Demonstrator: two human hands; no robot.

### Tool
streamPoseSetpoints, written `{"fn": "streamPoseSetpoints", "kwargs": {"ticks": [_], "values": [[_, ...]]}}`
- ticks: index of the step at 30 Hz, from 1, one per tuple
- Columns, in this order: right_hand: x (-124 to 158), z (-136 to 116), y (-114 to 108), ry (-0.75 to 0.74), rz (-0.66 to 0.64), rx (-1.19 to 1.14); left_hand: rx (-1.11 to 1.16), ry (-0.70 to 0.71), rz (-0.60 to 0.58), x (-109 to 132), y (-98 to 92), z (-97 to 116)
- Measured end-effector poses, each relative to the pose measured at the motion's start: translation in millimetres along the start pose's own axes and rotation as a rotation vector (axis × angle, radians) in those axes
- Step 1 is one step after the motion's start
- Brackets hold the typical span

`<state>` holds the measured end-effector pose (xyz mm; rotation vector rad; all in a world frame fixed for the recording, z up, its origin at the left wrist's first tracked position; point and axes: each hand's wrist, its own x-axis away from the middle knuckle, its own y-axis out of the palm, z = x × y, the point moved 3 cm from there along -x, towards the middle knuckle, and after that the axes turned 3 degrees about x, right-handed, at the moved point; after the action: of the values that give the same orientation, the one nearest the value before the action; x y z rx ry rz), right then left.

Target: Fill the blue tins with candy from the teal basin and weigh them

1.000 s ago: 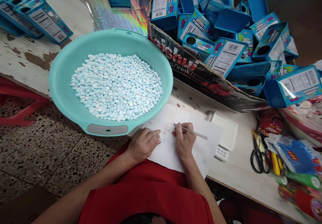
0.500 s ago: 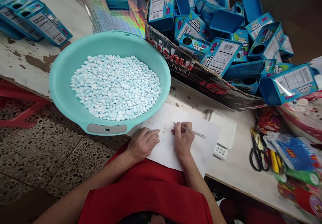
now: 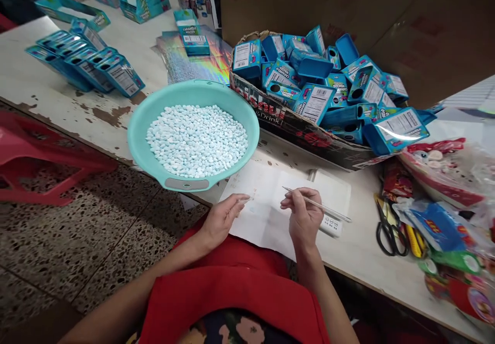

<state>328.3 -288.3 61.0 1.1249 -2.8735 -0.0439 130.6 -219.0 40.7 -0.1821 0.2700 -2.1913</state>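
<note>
A pen (image 3: 328, 209) is in the fingers of my right hand (image 3: 303, 215), raised a little over the paper, its tip pointing up and left. Below them is a white sheet of paper (image 3: 266, 225) with faint handwritten marks. My left hand (image 3: 220, 223) is above the paper's left part, thumb and fingers drawn together; a small pale bit shows at the fingertips, too small to name. Beyond the left hand stands a turquoise basin (image 3: 141, 132) with many pale blue and white candies (image 3: 197, 137). A white digital scale (image 3: 334, 192) sits partly behind my right hand.
A cardboard box (image 3: 301, 137) heaped with blue candy packages (image 3: 313, 101) stands behind the paper. More blue packages (image 3: 124, 76) stack at left. Scissors (image 3: 390, 230) and bagged goods (image 3: 441, 225) lie right. A red plastic stool (image 3: 46, 163) stands left of the table.
The view has shifted, showing more of the table's far side. My right hand has lifted the pen off the paper and moved right. My left hand has risen and turned, its fingertips drawn together.
</note>
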Motion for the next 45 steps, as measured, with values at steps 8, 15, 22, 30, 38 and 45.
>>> {"fn": "streamPoseSetpoints", "kwargs": {"ticks": [8,15,22,30,38,45], "values": [[47.2,-10.6,-6.7,0.135,-0.208,0.026,0.146,-0.205,-0.143,0.8,6.4,20.9],[46.6,-6.6,-3.5,0.124,-0.241,0.116,-0.003,-0.127,-0.123,3.6,8.9,25.3],[47.1,4.9,-7.6,0.162,-0.273,0.078,0.017,-0.084,-0.163,4.2,14.0,22.6],[46.4,10.7,-13.6,0.173,-0.226,0.047,0.001,-0.123,-0.118,3.8,14.1,18.7],[47.7,13.8,-12.2,0.197,-0.219,0.044,0.013,-0.104,-0.14,1.9,15.8,16.4],[56.8,20.3,-1.8,0.286,-0.319,0.001,0.049,-0.081,-0.193,6.4,24.5,10.1]]}}
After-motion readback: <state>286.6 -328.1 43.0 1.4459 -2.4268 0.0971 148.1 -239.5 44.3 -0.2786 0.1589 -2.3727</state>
